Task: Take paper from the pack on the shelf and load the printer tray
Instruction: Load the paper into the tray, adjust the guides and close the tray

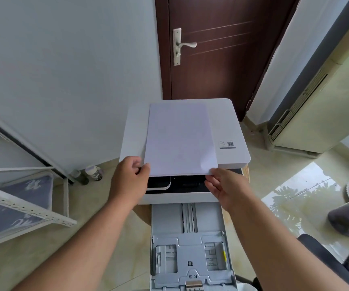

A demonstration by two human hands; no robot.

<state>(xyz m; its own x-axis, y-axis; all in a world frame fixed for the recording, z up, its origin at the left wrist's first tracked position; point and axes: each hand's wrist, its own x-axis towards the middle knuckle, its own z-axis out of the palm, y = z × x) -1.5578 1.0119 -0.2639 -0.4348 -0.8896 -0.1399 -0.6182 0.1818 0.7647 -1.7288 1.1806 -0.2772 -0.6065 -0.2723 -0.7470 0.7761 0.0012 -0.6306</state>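
Head view, and here is the printer (pixel 235 131) dead centre, with a stack of paper (pixel 179 139) lying flat on its lid, the near edge overhanging the front. The left hand (pixel 130 177) pinches the stack's near left corner, thumb on top, fingers curled underneath. The right hand (pixel 224 185) takes the near right corner: fingertips touch the edge, fingers fairly straight, and whether it truly grips I cannot tell. Pulled out in front of the printer, below the hands, sits the tray (pixel 192 244), no sheets in it (guides and grey floor fully showing). Left of the printer stands the white shelf (pixel 26 206).

The risk now, as I judge it: the stack is held only at two corners, so on lifting, the sheets could fan, sag in the middle or slide apart. And coming down towards the tray, a skewed stack could catch on the guides and buckle.
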